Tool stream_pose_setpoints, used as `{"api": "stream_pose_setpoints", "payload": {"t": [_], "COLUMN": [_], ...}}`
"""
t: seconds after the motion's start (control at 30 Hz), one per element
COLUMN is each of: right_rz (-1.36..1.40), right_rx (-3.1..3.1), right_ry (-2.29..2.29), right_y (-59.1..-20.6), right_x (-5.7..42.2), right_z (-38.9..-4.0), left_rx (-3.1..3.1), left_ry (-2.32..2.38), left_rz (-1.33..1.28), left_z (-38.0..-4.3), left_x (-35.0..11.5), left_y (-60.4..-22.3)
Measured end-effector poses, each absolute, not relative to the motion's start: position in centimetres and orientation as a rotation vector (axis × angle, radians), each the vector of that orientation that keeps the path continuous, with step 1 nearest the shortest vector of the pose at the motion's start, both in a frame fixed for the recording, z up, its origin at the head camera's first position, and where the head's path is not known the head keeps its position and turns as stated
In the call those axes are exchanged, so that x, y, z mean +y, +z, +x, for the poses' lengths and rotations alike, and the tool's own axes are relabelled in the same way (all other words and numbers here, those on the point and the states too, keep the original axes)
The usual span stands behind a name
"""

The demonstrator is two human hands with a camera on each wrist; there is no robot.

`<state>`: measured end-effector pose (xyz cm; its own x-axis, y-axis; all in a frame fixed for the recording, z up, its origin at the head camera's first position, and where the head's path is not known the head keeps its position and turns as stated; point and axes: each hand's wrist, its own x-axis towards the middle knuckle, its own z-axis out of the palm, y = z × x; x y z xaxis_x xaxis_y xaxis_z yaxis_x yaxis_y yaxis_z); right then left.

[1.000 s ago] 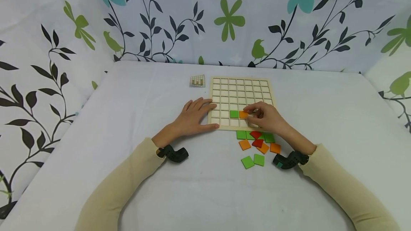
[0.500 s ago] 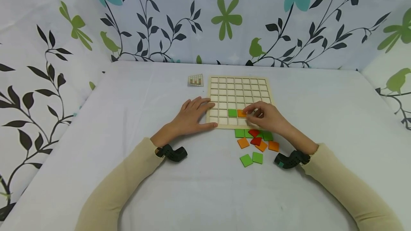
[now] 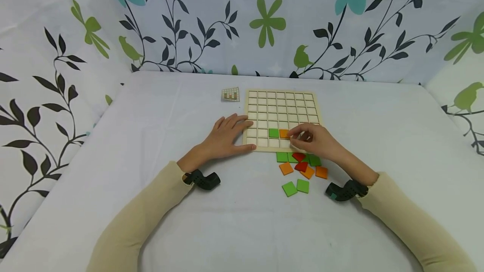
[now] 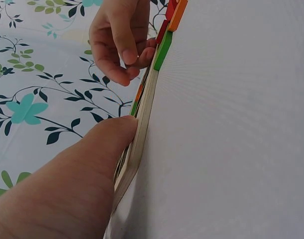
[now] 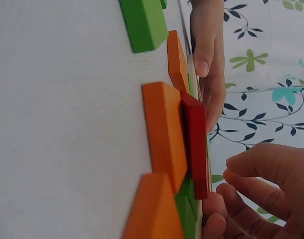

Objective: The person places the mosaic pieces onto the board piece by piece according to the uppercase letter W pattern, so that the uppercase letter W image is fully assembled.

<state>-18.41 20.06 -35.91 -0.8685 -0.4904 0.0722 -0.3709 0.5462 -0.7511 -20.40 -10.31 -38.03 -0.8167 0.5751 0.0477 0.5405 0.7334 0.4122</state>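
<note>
The left hand (image 3: 227, 137) lies spread, holding nothing, with fingertips and thumb on the left edge of the wooden grid board (image 3: 272, 108). Just beyond its fingers is a small card (image 3: 230, 94), its pattern too small to read. Between the hands, a green tile (image 3: 274, 133) and an orange tile (image 3: 284, 133) sit in neighbouring cells; other visible cells are bare, so laying looks barely begun. Loose green squares (image 3: 289, 189), orange squares (image 3: 286, 168) and red pieces (image 3: 301, 166) lie nearer the person than the right hand (image 3: 316, 137), some overlapping, their count unclear. That hand's fingers curl beside the seated orange tile, covering some cells; whether they hold anything, I cannot tell.
</note>
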Motion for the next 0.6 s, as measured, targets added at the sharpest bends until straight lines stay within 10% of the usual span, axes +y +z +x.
{"api": "stream_pose_setpoints", "payload": {"t": [0.6], "right_rz": [-0.831], "right_rx": [2.573], "right_ry": [-1.223], "right_y": [-35.79], "right_x": [19.61], "right_z": [-17.84], "left_rx": [2.851], "left_ry": [0.624], "left_rz": [0.926], "left_z": [-20.43], "left_x": [-10.41], "left_y": [-38.1]}}
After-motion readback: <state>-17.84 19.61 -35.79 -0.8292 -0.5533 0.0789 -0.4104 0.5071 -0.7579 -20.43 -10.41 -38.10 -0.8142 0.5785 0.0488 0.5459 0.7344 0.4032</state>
